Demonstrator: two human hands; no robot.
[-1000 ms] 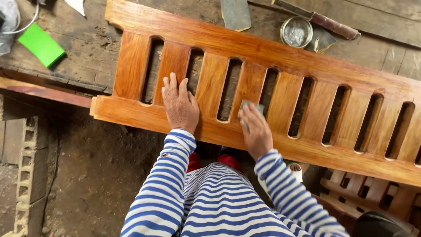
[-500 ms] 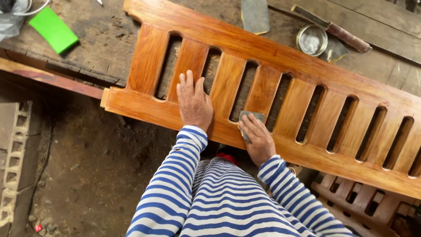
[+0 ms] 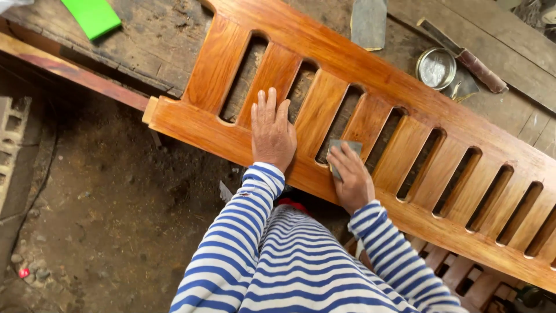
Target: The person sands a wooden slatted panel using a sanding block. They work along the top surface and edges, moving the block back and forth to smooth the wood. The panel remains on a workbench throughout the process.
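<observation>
One long orange-brown varnished wooden slatted panel [image 3: 370, 124], laid flat across a weathered grey plank workbench [image 3: 150, 40] and running from far left to near right. Nine slots countable between its flat slats, the rightmost partly cut by the frame edge. Near rail of the panel overhanging the bench edge above a dirt floor [image 3: 104, 220].

Two bare hands, both in blue-and-white striped sleeves [image 3: 231, 249]. Left hand [image 3: 272, 133] pressed flat on the panel, palm down, fingers straight and slightly spread, resting across one slat and the near rail, left of centre. Right hand [image 3: 350, 174] just to the right of it, fingers curled down over one small grey rectangular sanding pad [image 3: 341, 149], holding it pressed against the foot of a slat where it meets the near rail.

On the bench beyond the panel: one round shallow metal tin [image 3: 436, 68], one dark long-handled tool with a reddish grip [image 3: 466, 55] just right of the tin, one flat grey sheet [image 3: 368, 23] to the left of the tin, and one bright green flat block [image 3: 92, 16] at far left. One pale concrete block [image 3: 10, 130] at the left edge on the floor. Further reddish slatted woodwork [image 3: 457, 272] visible below the panel at near right.
</observation>
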